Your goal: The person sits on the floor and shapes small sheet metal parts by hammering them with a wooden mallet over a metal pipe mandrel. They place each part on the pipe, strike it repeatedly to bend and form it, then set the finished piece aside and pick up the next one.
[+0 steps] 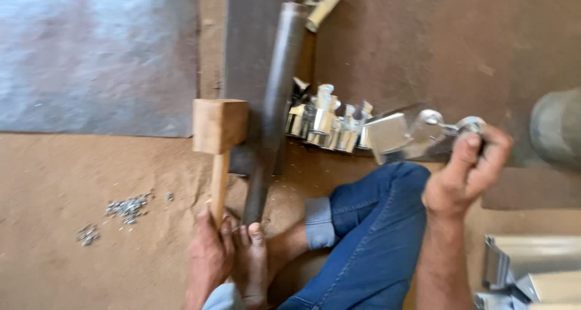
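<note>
Motion blur smears the shiny metal piece (417, 134) your right hand (466, 177) grips closed at three o'clock. Your left hand (209, 255), at seven o'clock, wraps the wooden mallet (219, 134) handle, its palm side hidden.

My dress, itemised: blue denim jeans (375, 225), hem of one leg rolled into a paler cuff (319, 223); feet bare; forearms bare, no sleeves showing; right hand (463, 177) bare, without rings or glove.
</note>
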Available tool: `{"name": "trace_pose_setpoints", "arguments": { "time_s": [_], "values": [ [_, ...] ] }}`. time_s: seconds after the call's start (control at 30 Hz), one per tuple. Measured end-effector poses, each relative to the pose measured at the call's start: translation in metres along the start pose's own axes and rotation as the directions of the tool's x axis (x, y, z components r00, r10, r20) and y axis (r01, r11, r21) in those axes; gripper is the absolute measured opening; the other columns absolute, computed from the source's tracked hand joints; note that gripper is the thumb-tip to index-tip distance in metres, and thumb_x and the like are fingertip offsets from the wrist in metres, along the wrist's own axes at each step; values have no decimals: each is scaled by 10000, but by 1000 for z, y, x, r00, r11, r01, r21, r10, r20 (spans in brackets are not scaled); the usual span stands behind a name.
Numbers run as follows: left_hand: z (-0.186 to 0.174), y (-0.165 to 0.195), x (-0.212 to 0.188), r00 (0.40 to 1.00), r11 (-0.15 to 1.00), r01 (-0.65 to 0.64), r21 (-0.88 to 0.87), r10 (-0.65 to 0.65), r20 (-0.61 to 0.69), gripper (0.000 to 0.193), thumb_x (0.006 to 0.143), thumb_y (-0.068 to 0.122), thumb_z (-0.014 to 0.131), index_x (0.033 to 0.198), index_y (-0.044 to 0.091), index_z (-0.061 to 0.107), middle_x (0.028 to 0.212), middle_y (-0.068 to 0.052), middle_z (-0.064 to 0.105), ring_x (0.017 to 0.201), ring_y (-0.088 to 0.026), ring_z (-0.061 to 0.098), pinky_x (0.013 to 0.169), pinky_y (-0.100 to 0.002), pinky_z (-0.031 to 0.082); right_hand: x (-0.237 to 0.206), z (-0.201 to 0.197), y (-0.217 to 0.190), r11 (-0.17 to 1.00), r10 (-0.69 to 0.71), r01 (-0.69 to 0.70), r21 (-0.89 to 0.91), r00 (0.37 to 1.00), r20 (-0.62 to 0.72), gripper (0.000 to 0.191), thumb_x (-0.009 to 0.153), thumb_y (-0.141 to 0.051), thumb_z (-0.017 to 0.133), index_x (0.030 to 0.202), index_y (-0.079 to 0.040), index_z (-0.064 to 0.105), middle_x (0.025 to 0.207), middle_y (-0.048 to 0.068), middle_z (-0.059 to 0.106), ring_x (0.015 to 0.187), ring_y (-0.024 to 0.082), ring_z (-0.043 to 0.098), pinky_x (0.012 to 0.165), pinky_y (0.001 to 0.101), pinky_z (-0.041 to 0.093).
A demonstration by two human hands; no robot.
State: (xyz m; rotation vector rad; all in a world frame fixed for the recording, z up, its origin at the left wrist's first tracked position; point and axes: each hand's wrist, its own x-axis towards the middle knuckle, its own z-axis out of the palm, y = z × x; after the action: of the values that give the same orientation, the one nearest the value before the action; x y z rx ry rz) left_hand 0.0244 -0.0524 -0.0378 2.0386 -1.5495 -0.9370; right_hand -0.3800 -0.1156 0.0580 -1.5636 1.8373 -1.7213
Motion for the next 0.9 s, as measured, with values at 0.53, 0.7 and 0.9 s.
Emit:
{"name": "trace_pose_setpoints", "arguments": {
  "time_s": [0.53,0.7,0.9],
  "values": [
    [-39,16,3,995,960,-27,-279,54,88,582,988,162,534,1515,93,296,766,-151,703,558,-314,718,451,-420,582,38,274,6,704,657,-709,42,672,342,1022,929,-730,447,1603,-56,78,1608,229,274,1456,322,337,1155,508,326],
    [-59,14,14,882,844,-468,-262,427,-200,453,998,141,596,1375,46,363,674,-121,628,519,-269,643,444,-422,487,59,299,21,686,681,-721,94,682,267,981,893,-763,472,1525,-21,372,1460,213,570,1336,318,570,1099,473,468],
    [-61,25,49,817,805,-565,-180,514,-263,381,1056,191,535,1371,37,385,686,-119,573,508,-262,562,429,-410,447,67,304,16,570,688,-761,310,648,325,1050,817,-839,454,1450,-2,443,1368,155,563,1222,291,608,961,461,566]
  ]
}}
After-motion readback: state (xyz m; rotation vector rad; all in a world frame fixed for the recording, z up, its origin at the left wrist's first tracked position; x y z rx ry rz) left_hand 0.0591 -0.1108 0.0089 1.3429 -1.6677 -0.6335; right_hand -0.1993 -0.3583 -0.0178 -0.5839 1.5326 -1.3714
